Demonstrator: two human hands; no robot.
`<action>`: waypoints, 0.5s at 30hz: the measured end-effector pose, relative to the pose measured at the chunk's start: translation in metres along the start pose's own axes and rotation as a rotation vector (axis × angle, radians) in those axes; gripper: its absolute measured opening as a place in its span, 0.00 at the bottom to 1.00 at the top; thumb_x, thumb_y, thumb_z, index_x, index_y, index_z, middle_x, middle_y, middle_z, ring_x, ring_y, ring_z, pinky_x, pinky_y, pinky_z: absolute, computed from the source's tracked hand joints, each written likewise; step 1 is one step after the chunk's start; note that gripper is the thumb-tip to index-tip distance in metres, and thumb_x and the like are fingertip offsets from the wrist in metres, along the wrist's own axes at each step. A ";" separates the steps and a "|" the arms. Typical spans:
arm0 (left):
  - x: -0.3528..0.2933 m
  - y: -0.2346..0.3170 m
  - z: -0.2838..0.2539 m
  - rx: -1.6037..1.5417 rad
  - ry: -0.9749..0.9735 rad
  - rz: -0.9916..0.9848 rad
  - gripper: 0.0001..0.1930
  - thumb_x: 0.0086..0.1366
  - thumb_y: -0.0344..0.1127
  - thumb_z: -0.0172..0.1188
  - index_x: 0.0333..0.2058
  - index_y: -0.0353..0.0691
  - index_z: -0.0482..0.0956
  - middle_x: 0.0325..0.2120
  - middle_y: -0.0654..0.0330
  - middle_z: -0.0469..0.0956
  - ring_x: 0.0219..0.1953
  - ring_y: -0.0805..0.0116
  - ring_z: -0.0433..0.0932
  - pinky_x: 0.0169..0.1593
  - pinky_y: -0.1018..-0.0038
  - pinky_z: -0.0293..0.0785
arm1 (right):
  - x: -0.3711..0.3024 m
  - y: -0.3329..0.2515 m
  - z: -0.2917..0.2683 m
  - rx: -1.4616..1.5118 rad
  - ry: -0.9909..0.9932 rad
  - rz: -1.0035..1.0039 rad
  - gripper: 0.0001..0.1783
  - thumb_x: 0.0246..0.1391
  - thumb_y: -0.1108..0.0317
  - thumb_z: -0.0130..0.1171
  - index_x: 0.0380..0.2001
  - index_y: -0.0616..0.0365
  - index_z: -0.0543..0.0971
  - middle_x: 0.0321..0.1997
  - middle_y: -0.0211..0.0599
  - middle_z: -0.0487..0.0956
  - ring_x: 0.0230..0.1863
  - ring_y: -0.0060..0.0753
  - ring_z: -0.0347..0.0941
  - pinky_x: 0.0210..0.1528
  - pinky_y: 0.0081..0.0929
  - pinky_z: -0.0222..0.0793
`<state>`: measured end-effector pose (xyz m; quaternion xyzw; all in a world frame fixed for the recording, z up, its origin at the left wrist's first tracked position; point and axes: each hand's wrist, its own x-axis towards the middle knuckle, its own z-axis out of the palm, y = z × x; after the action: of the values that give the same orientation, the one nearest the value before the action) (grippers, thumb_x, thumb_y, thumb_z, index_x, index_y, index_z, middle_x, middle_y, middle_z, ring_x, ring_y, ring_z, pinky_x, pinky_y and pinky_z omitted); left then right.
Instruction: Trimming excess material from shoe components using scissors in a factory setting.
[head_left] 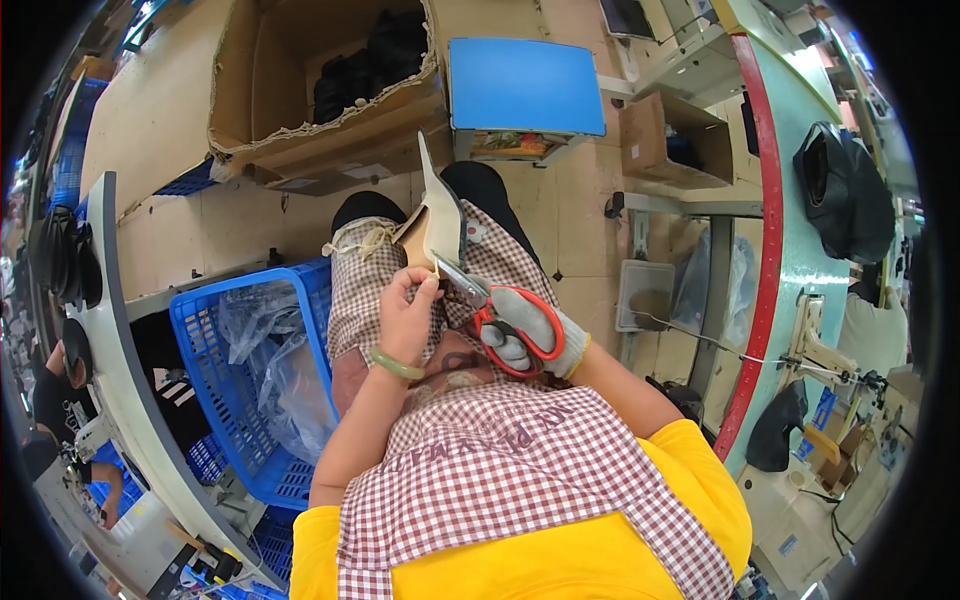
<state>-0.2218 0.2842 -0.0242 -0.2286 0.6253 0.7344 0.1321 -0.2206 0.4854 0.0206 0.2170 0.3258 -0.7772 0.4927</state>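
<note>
My left hand (407,310), bare with a pale green bangle at the wrist, grips a beige pointed shoe upper (437,222) by its lower edge, over my lap. My right hand (530,338), in a grey glove, has its fingers through the red handles of a pair of scissors (497,306). The metal blades reach up-left to the lower edge of the shoe upper, right beside my left fingers. A red-and-white checked apron (500,460) covers my lap and chest.
A blue plastic crate (245,385) with clear bags stands at my left. An open cardboard box (320,90) holding dark pieces and a blue stool top (525,85) lie ahead. Curved workbenches run along the left (120,380) and right (800,260); another person sits at far left.
</note>
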 end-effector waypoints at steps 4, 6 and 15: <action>-0.005 -0.006 0.010 -0.083 -0.103 0.013 0.04 0.65 0.30 0.54 0.35 0.36 0.74 0.31 0.67 0.72 0.34 0.79 0.72 0.41 0.78 0.74 | -0.007 0.003 0.002 0.014 0.037 -0.038 0.31 0.62 0.48 0.46 0.65 0.40 0.55 0.22 0.23 0.70 0.15 0.12 0.59 0.15 0.10 0.57; -0.006 -0.009 0.017 -0.095 -0.125 -0.002 0.04 0.65 0.30 0.53 0.35 0.36 0.73 0.31 0.67 0.72 0.34 0.79 0.72 0.42 0.79 0.74 | -0.010 0.007 0.003 0.045 0.047 -0.062 0.32 0.62 0.49 0.46 0.66 0.39 0.53 0.21 0.22 0.69 0.14 0.12 0.58 0.15 0.10 0.57; -0.009 -0.018 0.034 -0.126 -0.267 -0.050 0.03 0.66 0.30 0.52 0.35 0.37 0.72 0.33 0.66 0.73 0.36 0.79 0.72 0.44 0.81 0.70 | -0.011 0.016 0.019 0.218 0.184 -0.100 0.15 0.64 0.51 0.40 0.49 0.41 0.67 0.20 0.23 0.67 0.12 0.14 0.56 0.11 0.12 0.53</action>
<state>-0.2114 0.3216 -0.0318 -0.1523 0.5490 0.7925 0.2174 -0.2014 0.4734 0.0362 0.3232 0.2935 -0.8083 0.3950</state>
